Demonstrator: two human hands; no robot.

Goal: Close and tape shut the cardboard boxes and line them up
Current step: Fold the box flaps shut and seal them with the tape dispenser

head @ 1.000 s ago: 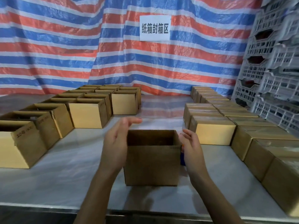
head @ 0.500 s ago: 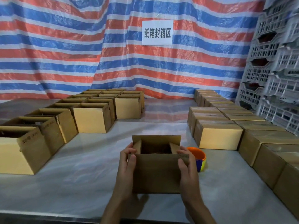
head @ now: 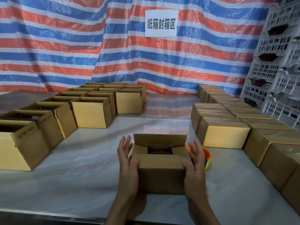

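A small brown cardboard box [head: 160,174] stands on the table in front of me. Its two side flaps lie folded in, its near flap is folded down over them, and its far flap stands upright. A dark gap remains at the top. My left hand [head: 127,161] is at the box's left side with straight fingers, its thumb pressing the near flap. My right hand [head: 194,161] mirrors it on the right side, thumb on the flap. An orange, blue and yellow tape roll [head: 207,157] lies just behind my right hand.
Several open boxes [head: 92,114] stand in rows on the left. Closed boxes [head: 224,135] are lined up along the right, running back to the striped tarp. Grey plastic crates [head: 279,65] are stacked at the far right. The grey table [head: 73,172] edge runs just below my wrists.
The side flaps went in and the near flap came down over them. My fingers, curled round the box edges half a second ago, have straightened, with thumbs now on the near flap.
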